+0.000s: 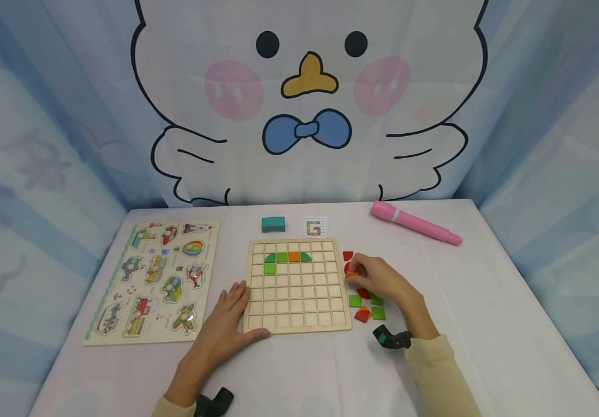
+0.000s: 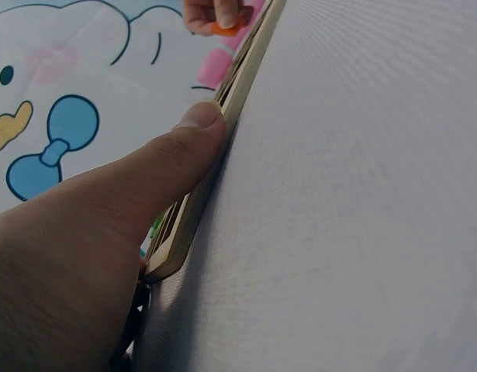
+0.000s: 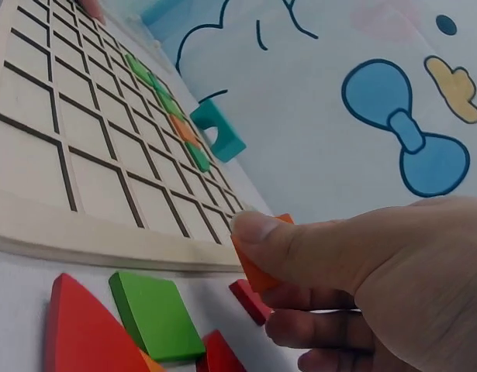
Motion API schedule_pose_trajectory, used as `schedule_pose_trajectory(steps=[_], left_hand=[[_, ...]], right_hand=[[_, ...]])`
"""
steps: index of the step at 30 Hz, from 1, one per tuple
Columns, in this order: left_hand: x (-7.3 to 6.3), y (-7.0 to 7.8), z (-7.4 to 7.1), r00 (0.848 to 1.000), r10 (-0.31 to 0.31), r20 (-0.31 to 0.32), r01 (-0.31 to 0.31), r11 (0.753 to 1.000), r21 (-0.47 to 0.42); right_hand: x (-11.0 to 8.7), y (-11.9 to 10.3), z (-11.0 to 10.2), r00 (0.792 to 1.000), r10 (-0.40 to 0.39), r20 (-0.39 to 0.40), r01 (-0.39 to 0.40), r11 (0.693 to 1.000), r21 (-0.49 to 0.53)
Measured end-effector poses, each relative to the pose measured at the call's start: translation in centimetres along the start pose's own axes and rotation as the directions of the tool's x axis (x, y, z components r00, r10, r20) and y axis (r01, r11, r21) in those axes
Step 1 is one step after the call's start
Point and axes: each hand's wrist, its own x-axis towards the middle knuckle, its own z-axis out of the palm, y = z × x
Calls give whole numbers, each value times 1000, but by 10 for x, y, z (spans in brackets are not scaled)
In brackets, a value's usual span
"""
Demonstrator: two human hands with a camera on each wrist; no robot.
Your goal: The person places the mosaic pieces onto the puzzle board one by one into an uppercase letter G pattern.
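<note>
My right hand (image 1: 379,278) pinches an orange tile (image 3: 257,267) between thumb and fingers, just off the right edge of a wooden grid board (image 1: 299,301). At the board's near left corner rests my left hand (image 1: 223,324), its fingers along the left side and its thumb (image 2: 195,128) on the front rim. Several tiles sit in the board's upper cells, among them an orange square (image 1: 294,257), a green square (image 1: 269,269) and a rounded green tile (image 1: 305,257). Loose red and green tiles, including a green square (image 3: 157,314), lie beneath and beside my right hand.
Behind the board are a teal block (image 1: 273,224) with an arched cutout and a small pattern card (image 1: 315,227). A picture puzzle board (image 1: 148,284) lies at left, and a pink marker-shaped stick (image 1: 416,223) at the back right. A cartoon curtain (image 1: 309,174) hangs behind the table.
</note>
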Motion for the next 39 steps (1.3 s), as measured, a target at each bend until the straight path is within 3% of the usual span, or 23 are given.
schedule_pose_trajectory(steps=[13,39], left_hand=[[-1,-1,0,1000,0,4,0,1000,-6],[-1,-3,1,999,26,-29,-25,1000,9]], right_hand=[[18,-31,11,990,-135,-45,137,990,41],[51,-81,55,960,-279,-8,279,960,16]])
